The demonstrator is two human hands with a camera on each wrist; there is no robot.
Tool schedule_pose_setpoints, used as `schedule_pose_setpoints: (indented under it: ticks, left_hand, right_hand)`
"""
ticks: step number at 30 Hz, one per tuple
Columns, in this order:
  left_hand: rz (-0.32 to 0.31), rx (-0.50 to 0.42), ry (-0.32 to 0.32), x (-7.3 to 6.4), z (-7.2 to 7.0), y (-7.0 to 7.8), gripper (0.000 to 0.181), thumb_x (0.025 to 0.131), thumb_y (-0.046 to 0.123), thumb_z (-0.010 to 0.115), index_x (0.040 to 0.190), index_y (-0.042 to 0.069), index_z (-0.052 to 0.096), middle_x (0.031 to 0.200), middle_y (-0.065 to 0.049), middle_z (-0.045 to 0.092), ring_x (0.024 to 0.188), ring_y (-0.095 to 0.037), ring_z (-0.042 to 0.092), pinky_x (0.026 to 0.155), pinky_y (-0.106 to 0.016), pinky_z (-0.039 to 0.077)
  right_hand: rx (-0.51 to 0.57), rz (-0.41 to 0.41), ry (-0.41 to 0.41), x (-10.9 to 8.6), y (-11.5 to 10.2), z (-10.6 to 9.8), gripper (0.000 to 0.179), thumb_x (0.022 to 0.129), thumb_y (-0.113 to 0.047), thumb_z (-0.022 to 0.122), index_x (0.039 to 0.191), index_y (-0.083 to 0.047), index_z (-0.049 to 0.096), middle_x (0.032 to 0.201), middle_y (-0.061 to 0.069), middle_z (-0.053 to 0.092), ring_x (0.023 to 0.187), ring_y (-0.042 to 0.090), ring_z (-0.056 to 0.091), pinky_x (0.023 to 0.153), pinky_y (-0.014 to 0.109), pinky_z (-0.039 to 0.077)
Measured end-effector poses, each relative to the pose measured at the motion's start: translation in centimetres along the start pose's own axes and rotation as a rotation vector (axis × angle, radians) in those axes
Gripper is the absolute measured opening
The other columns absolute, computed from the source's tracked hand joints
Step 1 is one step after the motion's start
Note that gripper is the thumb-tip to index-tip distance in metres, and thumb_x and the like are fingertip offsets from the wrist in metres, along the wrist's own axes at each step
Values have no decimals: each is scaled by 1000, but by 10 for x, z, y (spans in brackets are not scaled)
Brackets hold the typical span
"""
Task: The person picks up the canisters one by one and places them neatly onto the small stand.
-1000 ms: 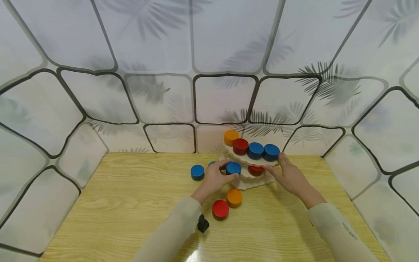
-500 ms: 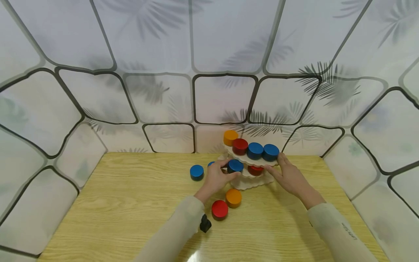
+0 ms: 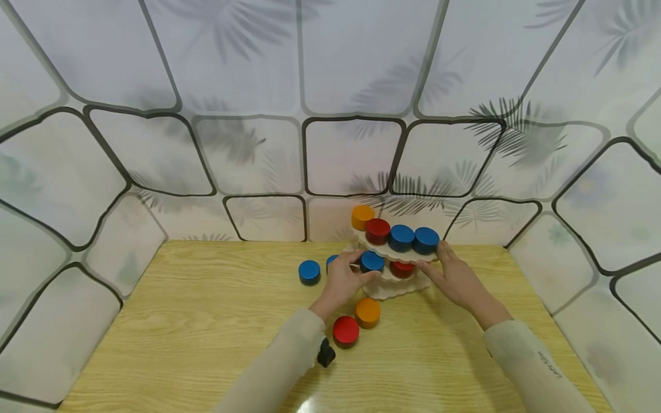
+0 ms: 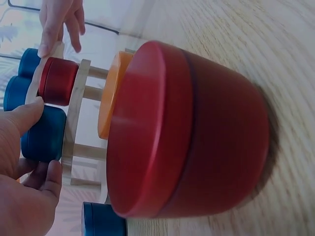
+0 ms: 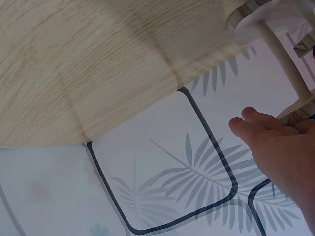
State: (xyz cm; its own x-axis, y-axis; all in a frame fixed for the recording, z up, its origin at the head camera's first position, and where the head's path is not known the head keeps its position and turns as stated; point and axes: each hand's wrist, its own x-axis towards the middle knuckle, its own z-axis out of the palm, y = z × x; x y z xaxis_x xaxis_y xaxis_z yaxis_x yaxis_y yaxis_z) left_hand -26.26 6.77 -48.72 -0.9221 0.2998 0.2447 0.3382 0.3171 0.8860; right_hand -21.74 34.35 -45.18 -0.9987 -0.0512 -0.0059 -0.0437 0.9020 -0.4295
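Observation:
A pale wooden tiered stand (image 3: 395, 290) with scalloped edges stands at the back right of the table. My left hand (image 3: 341, 282) pinches a blue round lidded tin (image 3: 372, 261) between thumb and fingers, at the left part of the middle tier; in the left wrist view the tin (image 4: 45, 135) appears set on that tier. Beside it on the tier is a red tin (image 3: 401, 269). My right hand (image 3: 459, 281) holds the right end of the top tier, thumb at the front, fingers at its far side. An orange tin (image 3: 363, 217), a red tin (image 3: 378, 231) and two blue tins (image 3: 401, 237) line the top tier.
On the table (image 3: 206, 321), an orange tin (image 3: 368, 312) and a red tin (image 3: 345, 331) stand in front of the stand. A blue tin (image 3: 309, 272) is to its left, another partly hidden behind my left hand. Patterned walls (image 3: 263, 155) rise behind and at both sides.
My left hand has moved slightly right with the blue tin, further in under the top tier, then nearly stopped. The right hand keeps its hold on the stand.

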Motion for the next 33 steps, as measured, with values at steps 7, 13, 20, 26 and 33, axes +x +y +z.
schedule_pose_setpoints:
  ticks: [7, 13, 20, 26, 33]
  left_hand:
    - [-38, -33, 8, 1, 3, 1, 65, 87, 22, 89, 142, 0, 64, 126, -18, 71, 106, -34, 74, 89, -32, 64]
    - [-45, -91, 8, 1, 6, 3, 62, 88, 15, 87, 143, -2, 63, 134, -21, 67, 112, -31, 73, 95, -36, 63]
    - [-52, -100, 6, 1, 7, 5, 59, 89, 13, 86, 142, 0, 64, 136, -20, 65, 115, -32, 72, 98, -38, 61]
    - [-83, -97, 3, 1, 8, 6, 59, 90, 17, 85, 144, 4, 64, 139, -17, 66, 118, -33, 72, 99, -36, 61]
    - [-88, -63, 19, 4, 10, 4, 57, 91, 21, 86, 142, 3, 66, 134, -16, 69, 115, -29, 72, 97, -33, 62]
  right_hand:
    - [-6, 3, 1, 0, -1, 0, 98, 108, -63, 42, 164, 11, 10, 170, 38, 12, 150, 63, 25, 121, 73, 28]
    - [-1, 1, -1, 0, -2, 0, 97, 109, -63, 42, 164, 11, 9, 170, 38, 11, 150, 63, 25, 121, 73, 28]
    - [-5, 5, -3, 0, -2, 0, 98, 108, -63, 42, 164, 10, 8, 170, 37, 11, 151, 62, 24, 121, 72, 27]
    - [-6, 10, -8, 0, -1, 0, 99, 108, -64, 42, 164, 10, 8, 170, 37, 10, 151, 62, 23, 122, 72, 27]
    - [-7, 5, -1, 1, 0, 0, 99, 108, -64, 42, 164, 10, 9, 170, 37, 11, 151, 62, 25, 122, 72, 28]
